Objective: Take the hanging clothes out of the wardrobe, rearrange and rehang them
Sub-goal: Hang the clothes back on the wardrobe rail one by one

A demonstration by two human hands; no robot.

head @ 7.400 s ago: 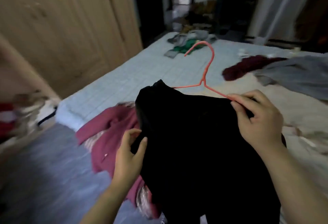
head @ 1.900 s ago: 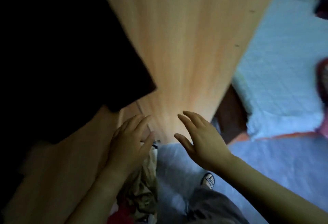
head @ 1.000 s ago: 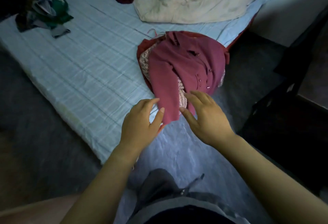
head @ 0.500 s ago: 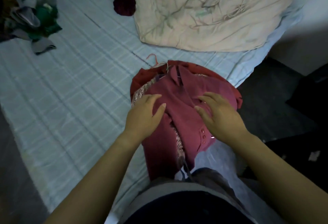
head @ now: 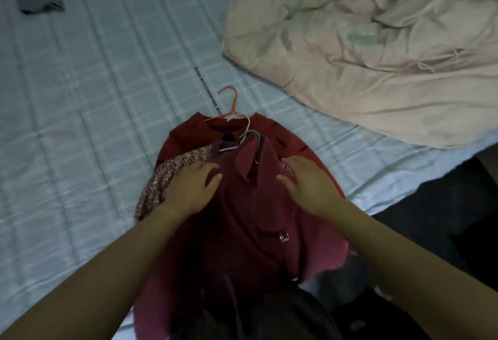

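Head view: pile of hangered clothes sat at near edge of mattress (head: pixel 80 97), maroon collared shirt (head: pixel 242 231) on top, knit sweater (head: pixel 172 172) and red garment (head: pixel 188 134) under it. My left hand (head: pixel 188 191) and right hand (head: pixel 310 186) lay flat on shirt, fingers straight and close, thumbs out, pinching nothing. Risk imo: orange hanger (head: pixel 231 99) and green hanger hook (head: pixel 253 134) crowded by collar, so lifting top shirt alone could snag them and drag whole stack off.
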